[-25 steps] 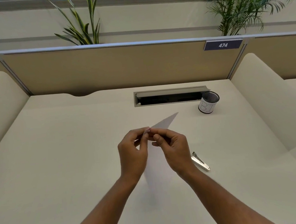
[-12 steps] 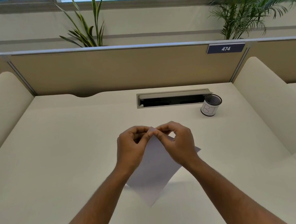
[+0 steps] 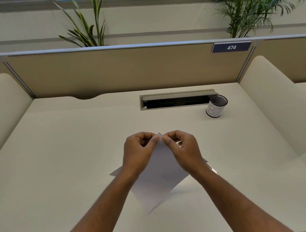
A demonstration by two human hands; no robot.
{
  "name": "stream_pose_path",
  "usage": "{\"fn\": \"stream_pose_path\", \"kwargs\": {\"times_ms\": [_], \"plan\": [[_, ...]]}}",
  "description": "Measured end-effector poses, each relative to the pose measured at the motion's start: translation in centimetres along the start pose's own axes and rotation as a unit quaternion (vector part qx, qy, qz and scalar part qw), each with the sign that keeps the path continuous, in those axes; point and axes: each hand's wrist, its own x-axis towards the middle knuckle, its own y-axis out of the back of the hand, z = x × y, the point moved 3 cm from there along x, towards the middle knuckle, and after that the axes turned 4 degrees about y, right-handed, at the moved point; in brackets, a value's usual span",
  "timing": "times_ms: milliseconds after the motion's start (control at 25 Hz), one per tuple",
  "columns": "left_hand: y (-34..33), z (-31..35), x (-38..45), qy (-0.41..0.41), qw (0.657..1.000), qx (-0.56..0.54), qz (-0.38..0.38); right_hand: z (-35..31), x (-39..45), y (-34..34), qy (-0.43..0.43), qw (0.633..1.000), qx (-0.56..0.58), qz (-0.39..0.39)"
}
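Observation:
A white sheet of paper (image 3: 159,178) hangs above the cream desk (image 3: 59,162), turned like a diamond with one corner up. My left hand (image 3: 139,152) and my right hand (image 3: 183,148) each pinch that top corner between thumb and forefinger, fingertips almost meeting. The sheet's lower corner points toward me. My wrists hide its side corners in part.
A mesh pen cup (image 3: 216,106) with a white label stands at the back right, beside an open cable slot (image 3: 176,99). A small metal clip (image 3: 212,170) lies on the desk, mostly hidden behind my right wrist. Beige partition walls (image 3: 118,70) enclose the desk.
The sheet, seen edge-on and pointing away a second ago, has swung down and now faces me flat. Both hands stayed pinching its top corner.

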Motion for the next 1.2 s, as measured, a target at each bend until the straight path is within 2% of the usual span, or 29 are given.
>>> {"fn": "stream_pose_path", "kwargs": {"times_ms": [280,480,560,640,720,800,880,960,1040,1200], "plan": [[-0.5,0.2,-0.3,-0.044,0.999,0.019,-0.002,-0.6,-0.2,0.3,0.044,0.998,-0.034,0.021],[-0.1,-1.2,-0.5,-0.078,0.989,0.119,-0.048,0.3,0.1,0.8,0.017,0.999,-0.025,0.019],[0.4,-1.6,-0.5,-0.072,0.989,0.124,-0.046,0.0,0.3,1.4,0.05,0.997,-0.053,0.025],[0.8,-1.7,-0.3,-0.055,0.994,0.094,-0.031,0.2,0.6,2.7,0.11,0.982,-0.132,0.073],[1.4,-1.8,-0.1,-0.029,0.998,0.05,-0.005,1.4,0.4,4.3,0.103,0.971,-0.157,0.149],[2.1,-1.8,0.0,-0.003,1.0,-0.008,0.016,3.1,-0.1,4.9,-0.005,0.98,-0.047,0.191],[2.3,-1.9,-0.2,0.009,0.998,-0.057,0.016,4.7,-0.4,4.0,-0.11,0.972,0.128,0.165],[2.3,-2.0,-0.4,0.015,0.996,-0.092,0.014,6.1,-0.6,3.1,-0.149,0.947,0.258,0.119],[2.4,-2.3,-0.3,0.021,0.992,-0.117,0.029,6.7,-0.7,2.6,-0.133,0.941,0.302,0.066],[2.5,-2.8,-0.2,0.012,0.986,-0.149,0.069,6.9,-0.9,2.2,-0.119,0.963,0.234,0.055]]}}
